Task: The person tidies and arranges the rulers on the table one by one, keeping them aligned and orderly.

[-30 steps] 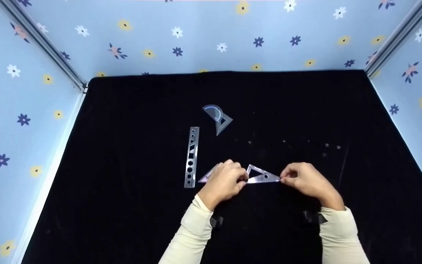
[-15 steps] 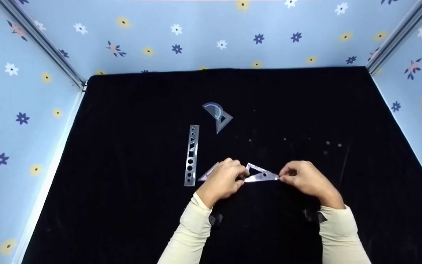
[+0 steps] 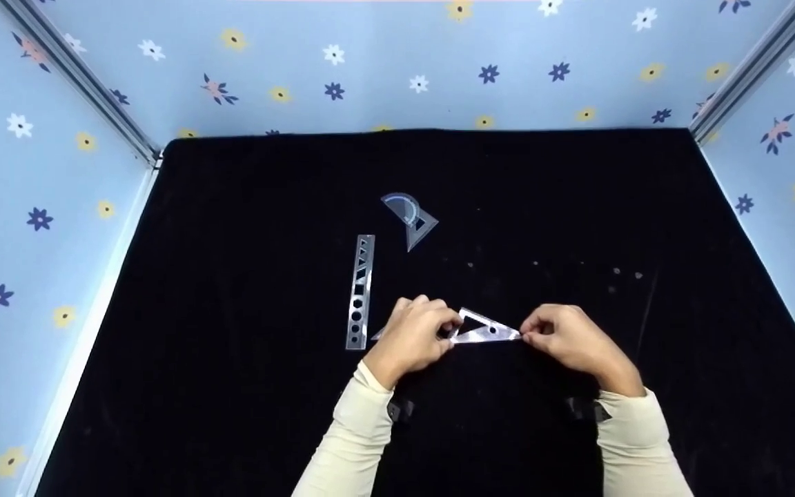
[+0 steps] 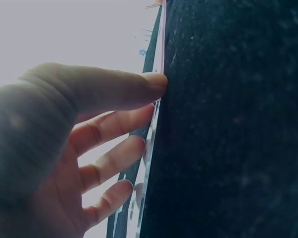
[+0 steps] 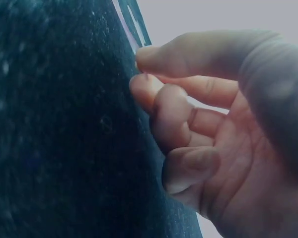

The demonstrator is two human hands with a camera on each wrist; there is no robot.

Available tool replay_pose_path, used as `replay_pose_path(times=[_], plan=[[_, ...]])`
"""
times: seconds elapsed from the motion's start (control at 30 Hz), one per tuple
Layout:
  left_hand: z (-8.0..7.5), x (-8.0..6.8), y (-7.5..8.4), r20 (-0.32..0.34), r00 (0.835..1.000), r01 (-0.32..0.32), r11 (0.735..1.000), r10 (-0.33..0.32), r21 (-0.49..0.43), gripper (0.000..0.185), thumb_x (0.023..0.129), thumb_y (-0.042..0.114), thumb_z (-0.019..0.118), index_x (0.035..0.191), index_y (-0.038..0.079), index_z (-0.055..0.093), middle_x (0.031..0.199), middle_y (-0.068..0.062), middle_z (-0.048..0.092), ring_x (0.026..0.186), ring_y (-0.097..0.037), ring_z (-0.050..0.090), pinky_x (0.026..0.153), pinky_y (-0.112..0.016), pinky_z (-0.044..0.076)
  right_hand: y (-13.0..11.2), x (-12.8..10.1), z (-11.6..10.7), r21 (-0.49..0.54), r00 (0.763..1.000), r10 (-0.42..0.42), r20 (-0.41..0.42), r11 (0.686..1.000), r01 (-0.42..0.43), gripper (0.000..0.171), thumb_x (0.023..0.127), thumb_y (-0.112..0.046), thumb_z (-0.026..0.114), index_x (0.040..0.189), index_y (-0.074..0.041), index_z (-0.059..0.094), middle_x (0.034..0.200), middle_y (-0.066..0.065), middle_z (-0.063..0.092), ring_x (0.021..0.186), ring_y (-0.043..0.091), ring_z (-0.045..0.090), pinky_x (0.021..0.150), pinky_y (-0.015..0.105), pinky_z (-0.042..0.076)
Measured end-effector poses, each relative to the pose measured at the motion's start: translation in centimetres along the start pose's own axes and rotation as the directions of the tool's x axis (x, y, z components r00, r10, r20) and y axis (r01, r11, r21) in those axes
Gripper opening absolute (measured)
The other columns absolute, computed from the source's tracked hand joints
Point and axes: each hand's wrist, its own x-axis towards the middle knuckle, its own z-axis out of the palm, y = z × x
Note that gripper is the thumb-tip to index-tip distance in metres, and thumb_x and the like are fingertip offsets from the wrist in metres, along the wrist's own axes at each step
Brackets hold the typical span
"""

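Observation:
A clear set square (image 3: 487, 334) with a triangular cut-out and a round hole lies on the black cloth. My right hand (image 3: 575, 345) pinches its pointed right tip between thumb and forefinger, the other fingers curled in. My left hand (image 3: 417, 339) pinches its left end with thumb and forefinger. Under the left palm lies a second clear piece, mostly hidden, a corner (image 3: 377, 336) showing at left. In the left wrist view the other fingers (image 4: 120, 156) reach down onto a clear strip with cut-outs. A clear ruler (image 3: 360, 293) with shaped holes lies just left.
Farther back, a clear protractor (image 3: 401, 206) overlaps another small set square (image 3: 423, 228). Small specks (image 3: 617, 271) dot the black cloth (image 3: 266, 276) at right. Flowered blue panels (image 3: 370, 62) wall the back and sides.
Both hands have shifted slightly left, carrying the set square with them. The left hand now covers more of the second clear piece. Ruler and protractor stay put.

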Motion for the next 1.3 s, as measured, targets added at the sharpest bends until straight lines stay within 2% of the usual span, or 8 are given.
replay_pose_path(times=[0.37,0.57,0.77,1.0,1.13,1.3], plan=[[0.14,-0.25,-0.38,-0.001,1.000,-0.017,0.998,0.017,-0.052,0.032,0.082,0.021,0.080,0.113,0.023,0.075,0.096,0.012,0.065,0.091,-0.011,0.056,0.091,-0.037,0.040,0.07,0.11,0.10,0.000,0.999,0.024,0.044,1.000,-0.024,0.011,0.085,-0.004,0.072,0.088,-0.015,0.073,0.082,-0.006,0.067,0.073,0.013,0.062,0.066,0.028,0.054],[0.00,0.02,-0.38,-0.008,1.000,-0.021,0.998,0.021,-0.055,0.032,0.082,0.019,0.079,0.113,0.024,0.075,0.095,0.013,0.065,0.091,-0.010,0.056,0.092,-0.038,0.040,0.05,0.27,-0.12,-0.002,0.999,0.015,0.031,1.000,-0.015,0.010,0.085,-0.004,0.071,0.089,-0.013,0.073,0.083,-0.002,0.068,0.073,0.013,0.062,0.066,0.028,0.053],[-0.11,0.23,-0.44,-0.013,1.000,-0.024,0.998,0.024,-0.059,0.032,0.083,0.019,0.079,0.114,0.024,0.075,0.095,0.013,0.065,0.090,-0.010,0.056,0.092,-0.038,0.040,0.04,0.41,-0.20,-0.004,0.999,0.037,0.021,0.999,-0.037,0.013,0.086,-0.003,0.068,0.089,-0.014,0.073,0.082,-0.004,0.067,0.073,0.013,0.062,0.067,0.028,0.052],[-0.01,0.15,-0.51,-0.012,1.000,-0.025,0.997,0.024,-0.078,0.033,0.081,0.019,0.079,0.114,0.023,0.075,0.095,0.012,0.066,0.090,-0.011,0.057,0.092,-0.038,0.039,0.18,0.31,0.02,0.010,0.999,0.047,0.009,0.999,-0.047,0.008,0.088,-0.009,0.072,0.094,-0.014,0.072,0.079,-0.006,0.066,0.072,0.013,0.061,0.067,0.028,0.051],[0.15,0.13,-0.56,-0.008,1.000,-0.019,0.997,0.019,-0.079,0.031,0.081,0.020,0.079,0.112,0.024,0.075,0.094,0.011,0.066,0.090,-0.011,0.057,0.093,-0.038,0.039,0.15,0.21,0.12,0.026,0.999,0.044,0.016,0.999,-0.045,0.012,0.086,-0.011,0.076,0.097,-0.013,0.071,0.078,-0.005,0.064,0.070,0.014,0.061,0.064,0.028,0.050],[0.20,0.17,-0.62,-0.006,1.000,-0.022,0.996,0.022,-0.087,0.030,0.082,0.020,0.079,0.112,0.023,0.076,0.094,0.011,0.066,0.090,-0.012,0.057,0.094,-0.039,0.039,0.12,0.16,0.21,-0.003,0.999,0.025,0.040,1.000,-0.025,0.018,0.081,-0.009,0.080,0.097,-0.013,0.071,0.078,-0.006,0.061,0.069,0.013,0.058,0.063,0.028,0.049]])
